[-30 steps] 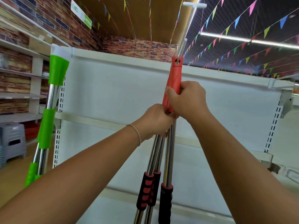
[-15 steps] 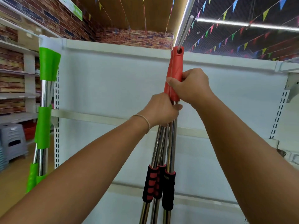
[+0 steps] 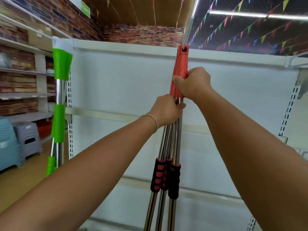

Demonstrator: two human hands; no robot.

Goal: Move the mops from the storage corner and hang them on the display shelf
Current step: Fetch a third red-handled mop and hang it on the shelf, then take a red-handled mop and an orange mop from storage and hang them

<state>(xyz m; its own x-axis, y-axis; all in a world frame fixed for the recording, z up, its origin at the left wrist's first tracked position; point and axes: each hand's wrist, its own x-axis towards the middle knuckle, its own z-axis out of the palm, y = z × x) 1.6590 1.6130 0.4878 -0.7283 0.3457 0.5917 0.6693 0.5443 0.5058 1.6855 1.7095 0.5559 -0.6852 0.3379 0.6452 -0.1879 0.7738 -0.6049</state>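
Note:
A bundle of three red-handled mops (image 3: 180,67) stands upright in front of the white display shelf (image 3: 126,77). Their steel poles carry black and red foam grips (image 3: 165,176) lower down. My right hand (image 3: 193,83) is closed around the red handle tops. Just below it, my left hand (image 3: 167,109) grips the steel poles. A metal hook rod (image 3: 188,30) reaches out from above and meets the hole in the front red handle's tip. Green-handled mops (image 3: 60,90) hang at the shelf's left end. The mop heads are out of view.
Slotted uprights (image 3: 289,112) edge the shelf panel on the right, with a bracket (image 3: 301,87) above. Grey and blue plastic stools (image 3: 27,139) stand on the floor at the left, before wall shelves (image 3: 21,70). Pennant strings hang overhead.
The view has tilted up slightly and the shelf sits lower in frame. Both hands keep their grip on the bundle; the hook rod now lines up with the handle's hole.

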